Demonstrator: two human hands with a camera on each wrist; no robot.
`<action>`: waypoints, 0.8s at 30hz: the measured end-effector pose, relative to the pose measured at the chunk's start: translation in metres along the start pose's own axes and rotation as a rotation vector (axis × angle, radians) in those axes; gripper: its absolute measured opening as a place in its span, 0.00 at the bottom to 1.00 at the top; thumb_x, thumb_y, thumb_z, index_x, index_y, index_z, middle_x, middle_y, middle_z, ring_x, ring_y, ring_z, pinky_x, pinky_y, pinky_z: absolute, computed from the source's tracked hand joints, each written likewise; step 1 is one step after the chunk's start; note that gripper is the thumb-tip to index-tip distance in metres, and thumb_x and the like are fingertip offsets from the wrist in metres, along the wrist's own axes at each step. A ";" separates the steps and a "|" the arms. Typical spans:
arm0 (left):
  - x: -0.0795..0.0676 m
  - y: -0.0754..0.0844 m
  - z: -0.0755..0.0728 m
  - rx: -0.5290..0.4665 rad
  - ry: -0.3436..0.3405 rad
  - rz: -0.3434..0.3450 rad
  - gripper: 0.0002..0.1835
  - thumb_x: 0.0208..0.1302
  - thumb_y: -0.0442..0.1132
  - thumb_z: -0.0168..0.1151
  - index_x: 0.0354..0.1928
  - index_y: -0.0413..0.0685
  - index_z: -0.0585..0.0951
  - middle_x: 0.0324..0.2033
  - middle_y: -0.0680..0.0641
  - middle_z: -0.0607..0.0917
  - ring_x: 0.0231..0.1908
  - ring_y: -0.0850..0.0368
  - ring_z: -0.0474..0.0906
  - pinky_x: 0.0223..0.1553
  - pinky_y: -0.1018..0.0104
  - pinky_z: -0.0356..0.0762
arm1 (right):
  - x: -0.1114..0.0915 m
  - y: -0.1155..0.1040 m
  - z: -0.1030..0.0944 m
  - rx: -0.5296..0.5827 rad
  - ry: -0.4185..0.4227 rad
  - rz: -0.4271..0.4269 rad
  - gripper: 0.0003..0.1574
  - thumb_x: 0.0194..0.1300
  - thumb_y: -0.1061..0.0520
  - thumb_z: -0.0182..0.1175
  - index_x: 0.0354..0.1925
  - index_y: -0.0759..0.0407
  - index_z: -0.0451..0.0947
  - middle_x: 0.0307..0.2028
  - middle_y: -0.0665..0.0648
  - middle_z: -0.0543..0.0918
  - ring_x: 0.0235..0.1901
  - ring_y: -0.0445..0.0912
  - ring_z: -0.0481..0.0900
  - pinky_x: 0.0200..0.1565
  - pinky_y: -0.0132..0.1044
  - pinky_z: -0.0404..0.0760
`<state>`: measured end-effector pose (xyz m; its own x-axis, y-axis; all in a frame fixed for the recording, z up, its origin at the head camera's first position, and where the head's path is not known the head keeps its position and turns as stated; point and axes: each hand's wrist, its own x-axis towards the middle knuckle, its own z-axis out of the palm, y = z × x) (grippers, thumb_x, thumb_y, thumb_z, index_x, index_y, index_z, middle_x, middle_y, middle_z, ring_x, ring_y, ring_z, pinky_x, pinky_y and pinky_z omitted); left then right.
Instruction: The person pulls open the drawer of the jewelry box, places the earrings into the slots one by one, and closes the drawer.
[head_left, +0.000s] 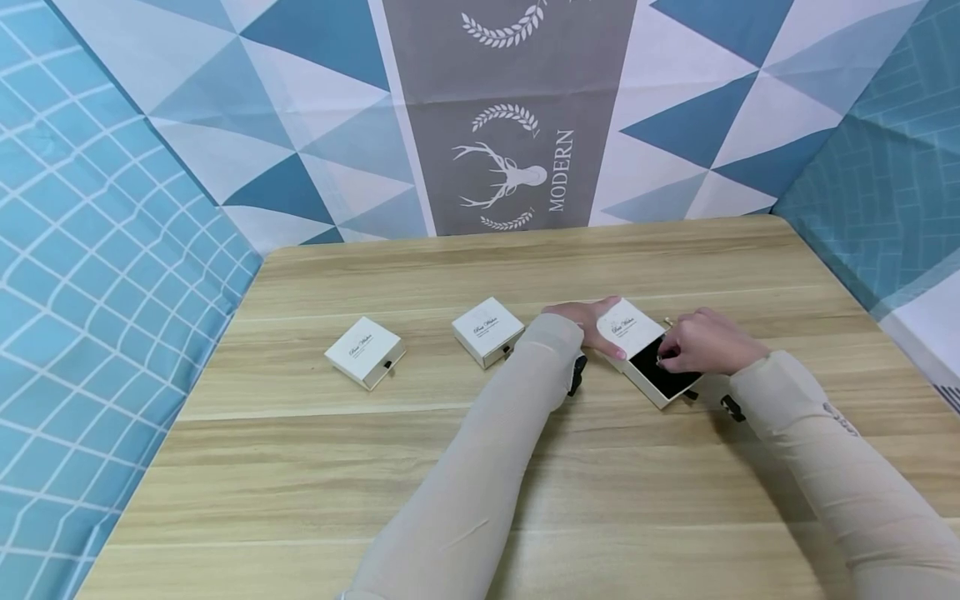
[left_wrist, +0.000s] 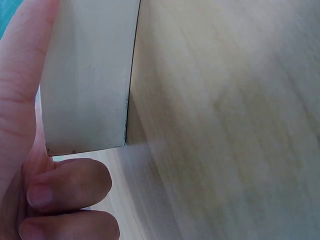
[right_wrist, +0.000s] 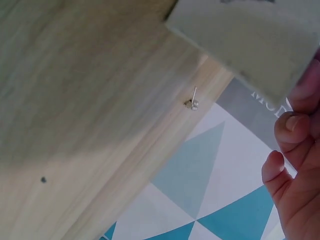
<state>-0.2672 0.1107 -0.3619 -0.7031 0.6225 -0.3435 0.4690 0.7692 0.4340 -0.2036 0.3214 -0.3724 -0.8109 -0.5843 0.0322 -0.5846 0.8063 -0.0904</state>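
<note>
A white drawer-style gift box (head_left: 631, 327) stands at the right of the table, its drawer pulled partway out toward the person and lined in black (head_left: 651, 367). My left hand (head_left: 588, 323) grips the box's sleeve from the left; in the left wrist view its fingers (left_wrist: 70, 182) curl at the corner of the box's pale side (left_wrist: 90, 80). Over the black lining, my right hand (head_left: 705, 343) has its fingers bent together, with a small shiny piece at the tips. Beyond the box a stud earring (right_wrist: 192, 104) lies on the table, its post pointing up.
Two more white boxes, a middle one (head_left: 487, 327) and a left one (head_left: 363, 348), sit shut with small dark pull tabs. The wooden table (head_left: 337, 492) meets a patterned cloth (head_left: 330, 108) at its back edge. A small dark speck (right_wrist: 43, 179) shows on the wood.
</note>
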 end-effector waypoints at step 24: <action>0.001 0.001 0.001 0.021 -0.020 -0.013 0.54 0.54 0.61 0.67 0.76 0.62 0.46 0.71 0.54 0.61 0.63 0.60 0.65 0.54 0.72 0.65 | -0.001 0.072 -0.015 0.556 -0.071 0.362 0.20 0.63 0.60 0.63 0.51 0.70 0.79 0.53 0.73 0.76 0.52 0.64 0.72 0.49 0.54 0.71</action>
<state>-0.2664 0.1120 -0.3630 -0.6986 0.6152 -0.3653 0.4713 0.7799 0.4120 -0.2455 0.3814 -0.3644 -0.9386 -0.3054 -0.1607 -0.1592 0.7963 -0.5835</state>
